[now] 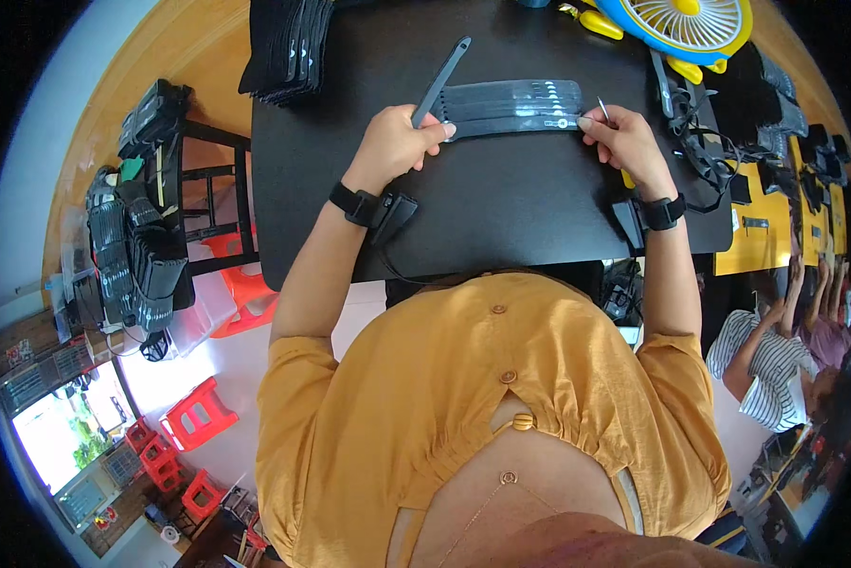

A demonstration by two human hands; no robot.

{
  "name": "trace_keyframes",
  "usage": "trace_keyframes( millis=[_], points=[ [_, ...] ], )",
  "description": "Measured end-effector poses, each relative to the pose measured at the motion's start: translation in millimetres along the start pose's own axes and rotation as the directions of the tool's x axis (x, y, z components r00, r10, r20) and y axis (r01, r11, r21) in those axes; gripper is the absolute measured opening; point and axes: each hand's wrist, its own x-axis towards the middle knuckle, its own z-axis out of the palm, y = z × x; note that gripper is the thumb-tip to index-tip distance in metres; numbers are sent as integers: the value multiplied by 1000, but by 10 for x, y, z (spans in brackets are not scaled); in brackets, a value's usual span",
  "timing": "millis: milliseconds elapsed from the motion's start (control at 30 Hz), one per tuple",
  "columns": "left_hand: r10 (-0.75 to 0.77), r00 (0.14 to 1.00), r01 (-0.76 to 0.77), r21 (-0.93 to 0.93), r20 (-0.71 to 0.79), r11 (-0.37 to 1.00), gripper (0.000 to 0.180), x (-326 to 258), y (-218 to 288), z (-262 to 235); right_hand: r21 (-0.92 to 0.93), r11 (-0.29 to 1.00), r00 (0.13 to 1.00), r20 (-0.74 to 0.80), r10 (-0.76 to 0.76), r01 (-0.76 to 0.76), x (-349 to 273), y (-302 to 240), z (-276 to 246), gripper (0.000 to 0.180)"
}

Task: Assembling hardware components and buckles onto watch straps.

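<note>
Head view: two hands work a flat row of black straps at the far middle of a black table [482, 204].

The fanned row of black straps [515, 107] has its long axis left to right. A small white round tag [562, 122] sits near its right end. The left hand [395, 145] pins the row's left end, fingers closed around a loose black strap [441, 80] pointing up and right. The right hand [628, 142] pinches thin metal tweezers [602, 109], tips up. A yellow and blue fan [683, 26] sits at the far right, tangled black straps [700, 133] beside it, and a stack of black pieces [286, 47] at the far left.
</note>
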Motion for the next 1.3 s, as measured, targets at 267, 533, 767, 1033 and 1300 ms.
trace_keyframes(
  millis=[267,533,767,1033,1300],
  points=[
    [-73,997,73,-15,8,997,30,5,41,1,59,995,996,-4,85,-84,46,46,-24,16],
    [-145,989,146,87,-21,985,32,18,79,20,-6,995,993,-49,103,-104,37,4,7,19],
    [-83,995,87,69,-49,994,27,16,90,45,-55,991,991,-71,115,-119,47,-73,52,18],
    [-31,997,39,123,-68,992,28,-14,159,50,-81,990,983,-152,99,-113,26,-91,96,16],
    [7,994,-17,-86,-108,996,30,-50,-5,11,6,998,978,-201,-57,60,-115,-11,140,30]
  ],
)
